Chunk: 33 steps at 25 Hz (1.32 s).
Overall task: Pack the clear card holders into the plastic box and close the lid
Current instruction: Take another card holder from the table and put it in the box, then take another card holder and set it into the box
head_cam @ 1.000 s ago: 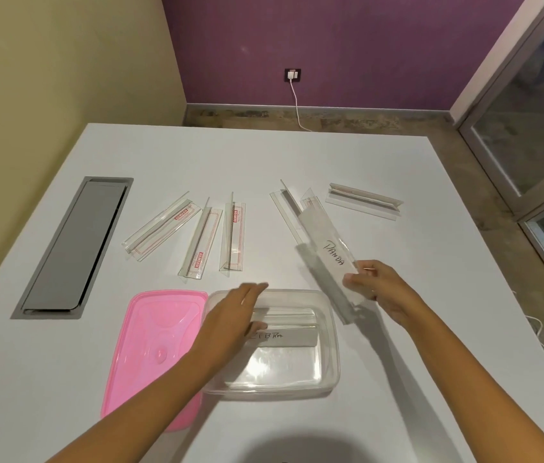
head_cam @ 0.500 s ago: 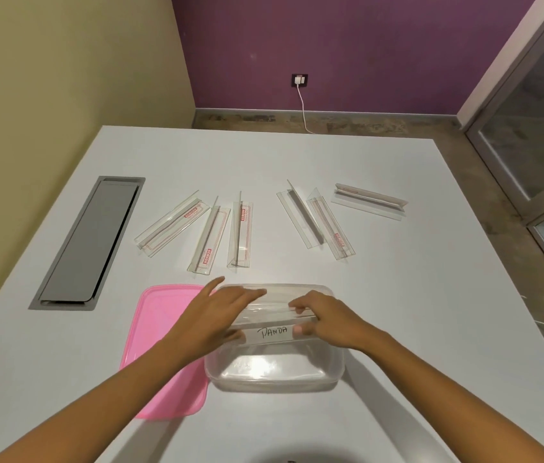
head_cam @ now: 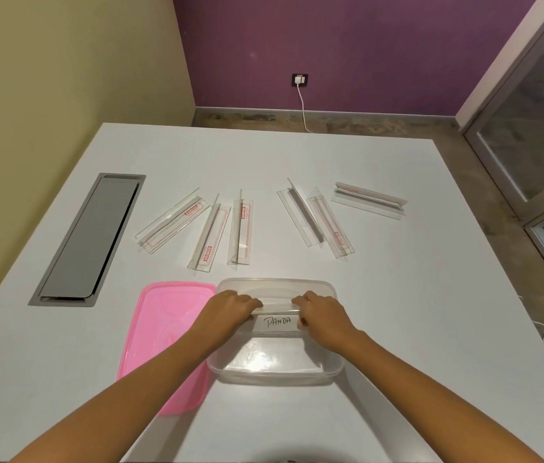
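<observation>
Card holders [head_cam: 276, 320] — "PANDA" one in both hands' grip inside one box [head_cam: 277, 370], six loose — one lid [head_cam: 160, 332].

Office / meeting room, not a home.
Large white bench [head_cam: 380, 279] with a recessed grey cable hatch [head_cam: 88, 238] set into its top, typical conference furniture. Purple accent wall [head_cam: 347, 45] next to a beige wall [head_cam: 63, 78], wall socket [head_cam: 300, 80] with a charger and white cord plugged in, glass partition door [head_cam: 537, 128] with metal frame on the right, bare concrete-look floor [head_cam: 330, 123].
</observation>
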Each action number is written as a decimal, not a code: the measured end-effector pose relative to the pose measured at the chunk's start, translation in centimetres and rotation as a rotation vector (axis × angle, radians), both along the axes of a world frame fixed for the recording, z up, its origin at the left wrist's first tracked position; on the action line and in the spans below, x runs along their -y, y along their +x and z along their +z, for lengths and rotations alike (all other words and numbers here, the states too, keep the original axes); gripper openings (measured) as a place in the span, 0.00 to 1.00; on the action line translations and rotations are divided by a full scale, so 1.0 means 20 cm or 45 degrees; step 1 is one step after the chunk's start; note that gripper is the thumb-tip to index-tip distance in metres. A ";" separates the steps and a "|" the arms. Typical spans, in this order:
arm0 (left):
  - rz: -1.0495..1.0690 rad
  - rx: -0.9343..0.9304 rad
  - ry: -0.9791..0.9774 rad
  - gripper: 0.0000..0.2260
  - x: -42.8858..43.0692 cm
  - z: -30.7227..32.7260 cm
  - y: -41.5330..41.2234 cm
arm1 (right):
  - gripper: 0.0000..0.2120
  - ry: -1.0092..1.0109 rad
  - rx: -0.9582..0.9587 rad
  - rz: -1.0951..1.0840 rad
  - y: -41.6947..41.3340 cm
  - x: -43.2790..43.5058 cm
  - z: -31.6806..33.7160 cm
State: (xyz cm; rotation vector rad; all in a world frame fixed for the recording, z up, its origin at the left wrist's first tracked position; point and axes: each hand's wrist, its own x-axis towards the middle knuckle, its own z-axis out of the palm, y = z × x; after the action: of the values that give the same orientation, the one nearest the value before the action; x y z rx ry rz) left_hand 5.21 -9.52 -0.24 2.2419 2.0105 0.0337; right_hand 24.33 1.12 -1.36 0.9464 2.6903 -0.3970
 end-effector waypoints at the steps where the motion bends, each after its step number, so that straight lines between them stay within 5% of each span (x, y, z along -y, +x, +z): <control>1: 0.048 0.059 -0.057 0.11 -0.01 -0.01 0.00 | 0.17 0.037 0.020 0.019 -0.01 0.00 -0.01; 9: 0.192 0.142 -0.145 0.13 0.00 -0.09 0.02 | 0.16 0.124 0.048 0.024 -0.02 0.04 -0.05; 14: 0.262 0.192 -0.185 0.14 -0.01 -0.11 0.04 | 0.10 0.158 -0.614 -0.217 -0.04 -0.03 0.08; 17: 0.305 0.241 -0.204 0.15 -0.02 -0.12 0.04 | 0.10 0.158 -0.789 -0.559 -0.09 -0.23 0.10; 24: 0.342 0.284 -0.240 0.15 -0.04 -0.15 0.04 | 0.18 -0.054 -0.311 -1.063 -0.18 -0.75 -0.02; 33: 0.289 0.385 -0.106 0.16 -0.04 -0.12 0.06 | 0.19 -0.265 -0.528 -1.362 -0.14 -0.88 -0.07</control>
State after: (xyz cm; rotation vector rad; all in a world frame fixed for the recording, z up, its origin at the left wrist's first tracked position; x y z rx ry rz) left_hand 6.35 -8.81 -2.64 1.8220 2.0432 0.2865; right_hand 21.50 18.65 -2.76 2.3672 2.0994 -1.1317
